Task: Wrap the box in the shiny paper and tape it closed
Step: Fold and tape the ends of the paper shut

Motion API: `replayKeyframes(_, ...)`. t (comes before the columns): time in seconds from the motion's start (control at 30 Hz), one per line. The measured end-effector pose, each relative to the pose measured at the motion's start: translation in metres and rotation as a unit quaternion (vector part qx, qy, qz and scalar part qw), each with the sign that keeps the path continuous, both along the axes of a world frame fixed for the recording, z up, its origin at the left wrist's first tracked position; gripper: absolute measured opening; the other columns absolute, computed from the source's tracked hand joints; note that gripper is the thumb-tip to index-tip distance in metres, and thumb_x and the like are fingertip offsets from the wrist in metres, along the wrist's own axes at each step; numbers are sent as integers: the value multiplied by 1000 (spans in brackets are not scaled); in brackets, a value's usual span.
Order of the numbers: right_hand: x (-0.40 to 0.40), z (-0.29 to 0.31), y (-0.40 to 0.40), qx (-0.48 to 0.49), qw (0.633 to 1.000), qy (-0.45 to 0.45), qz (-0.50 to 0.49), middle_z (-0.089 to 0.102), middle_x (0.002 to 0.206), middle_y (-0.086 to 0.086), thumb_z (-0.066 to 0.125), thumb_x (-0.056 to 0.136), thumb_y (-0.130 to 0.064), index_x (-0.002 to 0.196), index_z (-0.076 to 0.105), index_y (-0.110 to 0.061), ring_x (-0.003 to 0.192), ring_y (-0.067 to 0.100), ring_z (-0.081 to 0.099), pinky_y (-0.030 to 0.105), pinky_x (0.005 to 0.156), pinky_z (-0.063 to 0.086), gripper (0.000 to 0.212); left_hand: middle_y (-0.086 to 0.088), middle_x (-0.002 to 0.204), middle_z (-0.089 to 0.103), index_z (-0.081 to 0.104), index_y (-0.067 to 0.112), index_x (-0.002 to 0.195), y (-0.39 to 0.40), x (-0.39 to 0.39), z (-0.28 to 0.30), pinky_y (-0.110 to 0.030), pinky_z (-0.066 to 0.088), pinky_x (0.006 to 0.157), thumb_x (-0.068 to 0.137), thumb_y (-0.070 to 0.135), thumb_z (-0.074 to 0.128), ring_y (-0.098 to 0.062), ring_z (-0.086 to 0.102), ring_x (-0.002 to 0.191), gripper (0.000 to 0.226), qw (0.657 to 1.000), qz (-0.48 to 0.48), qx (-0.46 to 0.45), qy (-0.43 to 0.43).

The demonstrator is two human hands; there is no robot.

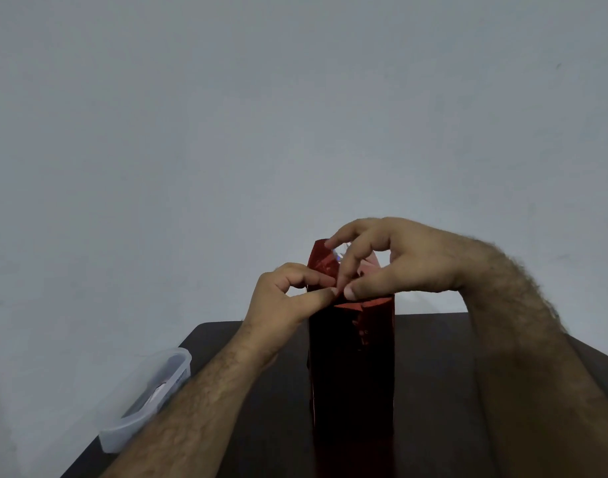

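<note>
At the middle of the dark table point(433, 339), one tall box point(351, 367) standing upright, sheathed in shiny red paper point(325, 262). Box itself fully hidden under the wrap; bottom end lost in shadow and cut off at the frame's lower edge. Two hands at the top end. Left hand point(281, 301) pinching narrow, thumb and forefinger closed on the paper's edge. Right hand point(395, 260) arched over the open end, thumb pressing a folded flap down, forefinger pressing the fold beside the left thumb, other fingers spread above. One flap standing up at the back, a small glint behind the fingers, too blurred to name. Tape not made out anywhere. At the table's left corner, one clear plastic tub point(147, 398), contents murky, hard to identify.
</note>
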State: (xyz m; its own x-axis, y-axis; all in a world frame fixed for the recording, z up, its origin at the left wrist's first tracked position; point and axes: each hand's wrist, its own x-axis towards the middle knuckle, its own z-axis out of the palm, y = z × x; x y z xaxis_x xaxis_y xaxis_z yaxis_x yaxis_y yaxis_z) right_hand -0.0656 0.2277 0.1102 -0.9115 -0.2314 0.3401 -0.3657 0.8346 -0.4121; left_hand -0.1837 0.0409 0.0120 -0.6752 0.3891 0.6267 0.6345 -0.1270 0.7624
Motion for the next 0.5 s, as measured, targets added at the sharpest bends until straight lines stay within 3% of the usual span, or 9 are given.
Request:
replayKeyframes(0.13, 2, 3, -3, 50, 998, -26, -14, 59, 131, -29, 95, 73, -25, 79, 83, -36, 129, -8, 51, 42, 113, 45, 17, 3, 107, 75, 87, 27, 95, -2, -7, -1, -42, 52, 105, 73, 30, 89, -18, 67, 111, 22, 999, -12, -18, 34)
replayKeyframes(0.3, 8, 7, -7, 87, 995, -39, -31, 57, 129, -34, 96, 71, -27, 76, 83, -40, 127, -13, 46, 38, 112, 43, 19, 0, 99, 77, 85, 19, 85, 1, -12, 1, -43, 55, 100, 85, 29, 82, -19, 72, 104, 10, 1000, -12, 9, 20)
replayKeyframes(0.4, 9, 8, -7, 80, 996, -9, -35, 55, 130, -34, 98, 68, -35, 83, 83, -42, 128, -12, 47, 38, 112, 43, 22, 0, 99, 76, 86, 20, 87, 2, -15, 0, -39, 55, 99, 87, 18, 86, -19, 72, 104, 2, 999, -2, -15, 41)
replayKeyframes(0.5, 8, 7, -4, 48, 998, 26, -21, 56, 131, -32, 94, 73, -44, 93, 81, -45, 130, -7, 50, 40, 111, 45, 24, 2, 100, 75, 87, 24, 92, 1, -17, 4, -31, 53, 93, 87, 17, 87, -13, 70, 102, 8, 998, 5, -43, 54)
